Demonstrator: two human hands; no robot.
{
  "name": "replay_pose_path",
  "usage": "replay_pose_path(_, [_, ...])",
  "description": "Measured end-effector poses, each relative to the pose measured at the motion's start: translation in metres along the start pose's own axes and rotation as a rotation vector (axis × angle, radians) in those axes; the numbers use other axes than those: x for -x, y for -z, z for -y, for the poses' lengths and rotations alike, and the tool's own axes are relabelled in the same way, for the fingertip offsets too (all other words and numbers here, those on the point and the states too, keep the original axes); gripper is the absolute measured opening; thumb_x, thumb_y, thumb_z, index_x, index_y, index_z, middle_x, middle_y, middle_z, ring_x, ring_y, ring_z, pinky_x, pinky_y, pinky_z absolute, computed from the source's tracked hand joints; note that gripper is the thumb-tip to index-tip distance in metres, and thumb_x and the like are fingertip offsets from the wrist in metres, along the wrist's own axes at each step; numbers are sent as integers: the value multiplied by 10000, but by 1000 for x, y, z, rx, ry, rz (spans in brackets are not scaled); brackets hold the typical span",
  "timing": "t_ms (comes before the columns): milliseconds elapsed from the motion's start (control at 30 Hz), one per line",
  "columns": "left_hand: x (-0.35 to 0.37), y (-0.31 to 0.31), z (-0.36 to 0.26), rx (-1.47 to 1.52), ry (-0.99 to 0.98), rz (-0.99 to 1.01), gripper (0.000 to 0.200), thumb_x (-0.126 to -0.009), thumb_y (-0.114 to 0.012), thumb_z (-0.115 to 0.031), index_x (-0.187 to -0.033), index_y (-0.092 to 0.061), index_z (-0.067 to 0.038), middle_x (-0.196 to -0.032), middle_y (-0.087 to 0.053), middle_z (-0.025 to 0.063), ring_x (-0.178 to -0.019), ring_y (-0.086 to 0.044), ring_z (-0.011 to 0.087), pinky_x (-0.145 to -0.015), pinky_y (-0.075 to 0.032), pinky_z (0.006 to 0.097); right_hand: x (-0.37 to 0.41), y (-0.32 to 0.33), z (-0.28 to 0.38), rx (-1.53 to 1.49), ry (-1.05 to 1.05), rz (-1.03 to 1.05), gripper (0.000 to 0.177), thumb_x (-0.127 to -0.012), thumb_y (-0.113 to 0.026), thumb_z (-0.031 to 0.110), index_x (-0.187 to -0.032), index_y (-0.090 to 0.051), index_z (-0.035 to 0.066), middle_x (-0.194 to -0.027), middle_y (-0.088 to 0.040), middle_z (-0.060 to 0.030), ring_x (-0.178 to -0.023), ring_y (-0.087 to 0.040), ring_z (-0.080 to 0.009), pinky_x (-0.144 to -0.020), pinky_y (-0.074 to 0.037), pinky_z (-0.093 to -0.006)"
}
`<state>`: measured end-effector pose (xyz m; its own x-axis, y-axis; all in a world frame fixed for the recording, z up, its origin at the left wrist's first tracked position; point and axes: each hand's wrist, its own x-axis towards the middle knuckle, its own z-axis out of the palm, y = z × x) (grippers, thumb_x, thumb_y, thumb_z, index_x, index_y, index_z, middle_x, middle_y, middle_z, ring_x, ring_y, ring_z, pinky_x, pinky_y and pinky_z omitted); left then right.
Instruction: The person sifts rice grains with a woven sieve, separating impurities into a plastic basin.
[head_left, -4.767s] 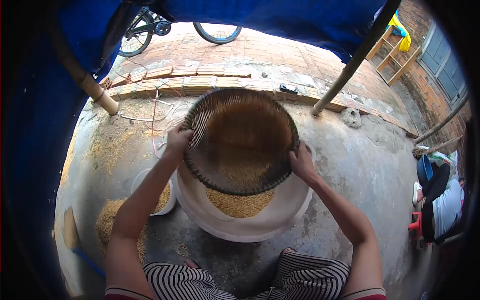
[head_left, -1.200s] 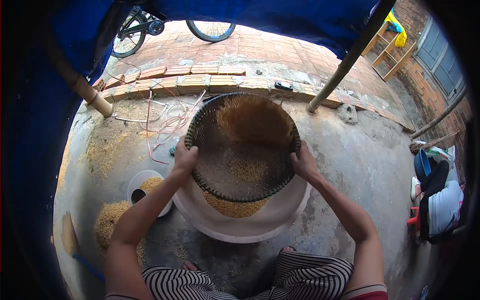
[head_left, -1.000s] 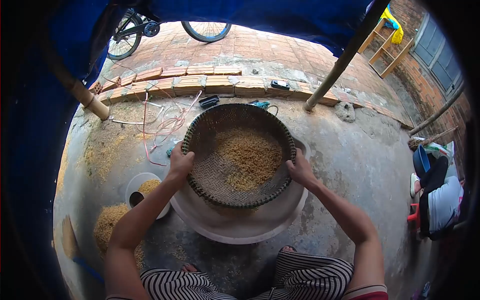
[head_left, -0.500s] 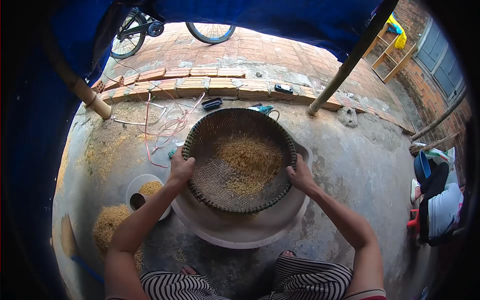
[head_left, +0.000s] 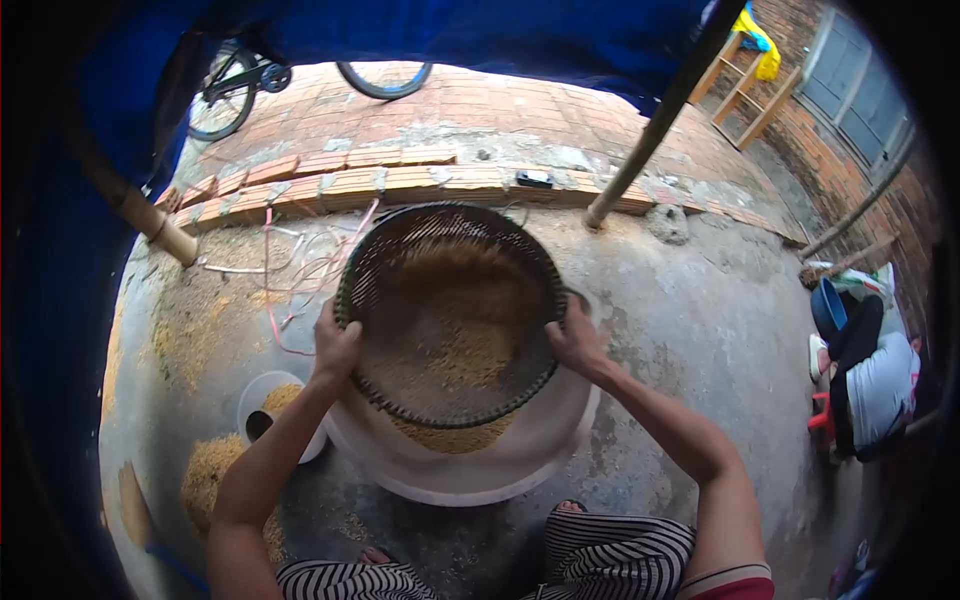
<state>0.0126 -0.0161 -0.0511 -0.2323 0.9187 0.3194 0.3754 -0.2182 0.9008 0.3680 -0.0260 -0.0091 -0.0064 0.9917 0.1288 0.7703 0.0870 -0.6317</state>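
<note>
A round woven bamboo sieve (head_left: 400, 385) is held up between my two hands. My left hand (head_left: 337, 345) is closed on its left rim, thumb over the edge. On the opposite rim, my right hand (head_left: 577, 338) grips in the same way. Loose golden grain (head_left: 470, 350) lies in the sieve, and part of it is blurred by motion near the far wall. Beneath stands a wide pale basin (head_left: 460, 485), partly hidden by the sieve, with more grain showing inside it.
To the left are a white bucket (head_left: 245, 405) with grain and a scoop, and a grain heap (head_left: 210, 470). Bamboo poles (head_left: 650, 150) and a low brick edging (head_left: 420, 180) stand ahead. A seated person (head_left: 875, 390) is at the right, beside a blue basin (head_left: 828, 308).
The sieve has shifted left and its far side is tilted up more. More grain shows in the basin below. The whole view has also shifted slightly.
</note>
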Motion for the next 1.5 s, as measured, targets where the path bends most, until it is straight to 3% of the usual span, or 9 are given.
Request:
replay_pose_path(133, [5,4,-4,152,213,125,335,-685,-451,15,-1014,-506,49,-747,-535,19,-594,-472,72,-529,-404,219,9,-7,-13,21,-39,52,454,-775,-487,148,-1148,-312,-43,-772,-570,-306,-781,-559,-454,-726,-421,-496])
replay_pose_path(400, [10,7,-55,114,-247,-146,443,-734,-426,63,-1175,-393,39,-913,-542,54,-809,-504,114,-743,-414,224,8,9,13,-215,153,-149,457,-800,-457,106,-1203,-268,3,-995,-528,-278,-924,-522,-443,-782,-405,-477])
replay_pose_path(533, [9,10,-16,92,206,67,290,-700,-447,6,-986,-486,27,-738,-509,10,-617,-462,80,-556,-401,232,-2,-4,-2,24,-35,36,404,-782,-477,160,-1110,-333,-27,-752,-571,-276,-754,-562,-450,-697,-429,-493])
replay_pose_path(700, [16,9,-12,88,255,86,300,-688,-459,9,-982,-512,37,-716,-498,-9,-575,-432,61,-517,-379,226,13,3,-1,-41,-12,76,383,-773,-471,160,-1084,-360,-33,-825,-568,-294,-817,-557,-447,-724,-413,-492])
replay_pose_path(900, [16,13,-80,82,-216,-183,466,-724,-424,65,-1189,-403,36,-932,-530,53,-840,-502,124,-819,-397,241,7,19,19,-218,269,-249,441,-776,-466,135,-1152,-313,-38,-806,-566,-294,-775,-566,-444,-684,-418,-493])
replay_pose_path(1000, [5,6,-49,162,-213,-142,437,-718,-423,63,-1154,-425,39,-873,-537,39,-765,-503,106,-728,-420,230,7,16,18,-81,134,-130,458,-778,-467,145,-1161,-301,-44,-819,-569,-282,-764,-565,-443,-679,-422,-484])
replay_pose_path(1067, [3,6,-28,153,90,-4,358,-698,-450,35,-1054,-479,36,-712,-507,-8,-562,-426,59,-493,-370,231,4,6,7,-29,55,-29,457,-778,-467,151,-1156,-309,-50,-823,-570,-277,-774,-562,-443,-688,-425,-477])
replay_pose_path(1267, [11,14,-12,132,382,139,208,-675,-488,6,-880,-523,21,-669,-487,-19,-546,-428,57,-474,-357,232,11,-1,-10,-14,-44,155,432,-774,-467,161,-1127,-353,-60,-886,-566,-285,-865,-547,-442,-780,-420,-460])
replay_pose_path(1500, [9,18,-79,126,-208,-142,463,-714,-413,60,-1177,-414,33,-943,-529,64,-822,-503,117,-745,-424,235,11,21,28,-201,192,-191,442,-806,-457,121,-1196,-285,2,-938,-563,-294,-905,-538,-449,-786,-416,-472])
